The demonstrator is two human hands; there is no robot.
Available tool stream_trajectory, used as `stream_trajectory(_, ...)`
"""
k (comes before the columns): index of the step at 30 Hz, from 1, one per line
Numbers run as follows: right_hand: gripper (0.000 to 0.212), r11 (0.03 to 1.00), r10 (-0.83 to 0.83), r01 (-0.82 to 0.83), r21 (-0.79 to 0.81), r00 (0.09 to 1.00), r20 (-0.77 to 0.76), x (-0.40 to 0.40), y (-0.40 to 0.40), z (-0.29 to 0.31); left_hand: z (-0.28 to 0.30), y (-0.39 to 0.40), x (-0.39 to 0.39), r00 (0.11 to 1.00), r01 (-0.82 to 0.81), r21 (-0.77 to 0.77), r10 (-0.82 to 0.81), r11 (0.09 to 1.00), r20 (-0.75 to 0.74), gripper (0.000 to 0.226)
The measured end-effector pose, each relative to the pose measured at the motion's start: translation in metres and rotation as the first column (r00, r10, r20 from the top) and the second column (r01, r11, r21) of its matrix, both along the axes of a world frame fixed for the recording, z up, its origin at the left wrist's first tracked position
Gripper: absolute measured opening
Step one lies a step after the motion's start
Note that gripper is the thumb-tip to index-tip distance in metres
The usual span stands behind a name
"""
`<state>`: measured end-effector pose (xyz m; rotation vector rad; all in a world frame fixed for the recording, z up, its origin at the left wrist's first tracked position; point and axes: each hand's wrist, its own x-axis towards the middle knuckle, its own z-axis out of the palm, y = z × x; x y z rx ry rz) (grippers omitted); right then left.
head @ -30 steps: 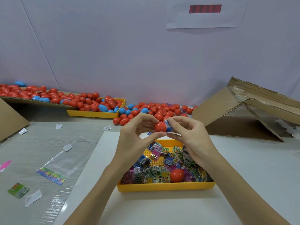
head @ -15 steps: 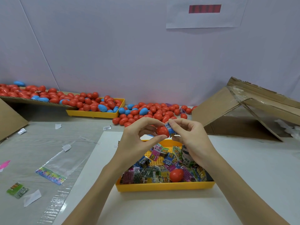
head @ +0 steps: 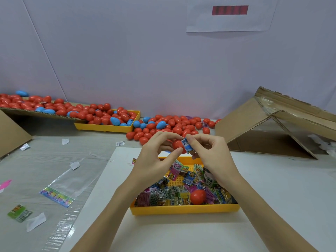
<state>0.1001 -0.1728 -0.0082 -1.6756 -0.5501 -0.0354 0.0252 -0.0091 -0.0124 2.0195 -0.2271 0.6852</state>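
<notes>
My left hand pinches a red egg half while my right hand pinches a small blue packet against it, both held above the yellow tray of packets on the table.

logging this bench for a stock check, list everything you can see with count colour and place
near tray: one, yellow, front centre
packets: many, mixed colours, in near tray
loose red egg: one, red, on the packets
held red egg: one, red, above near tray
blue packet: one, blue, against held red egg
far tray: one, yellow, back left
egg pile: many, red and blue, along the back
cardboard box: one, brown, right, tipped open
clear bag: one, colourful strip, left
left hand: one, pinching held red egg
right hand: one, pinching blue packet
</notes>
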Motion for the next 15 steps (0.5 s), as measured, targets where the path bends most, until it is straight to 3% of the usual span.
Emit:
stream_trajectory(7,0.033,0.996,0.062,-0.055,0.071,0.993,-0.103,-0.0022,0.0015,0.0069,0.0003,0.0000,0.0005,0.999,-0.034,-0.035,0.034,0.999,-0.004,0.027)
stream_trajectory(11,0.024,0.991,0.121,-0.111,0.075,0.982,-0.143,-0.0031,0.0003,0.0059,0.0007,-0.0002,0.0000,0.999,-0.032,-0.014,0.032,0.999,0.007,0.029)
stream_trajectory(15,0.025,0.991,0.065,-0.041,0.128,0.979,-0.192,-0.0020,0.0025,0.0031,0.0007,-0.0013,-0.0003,0.999,-0.031,0.015,0.031,0.999,0.027,0.041)
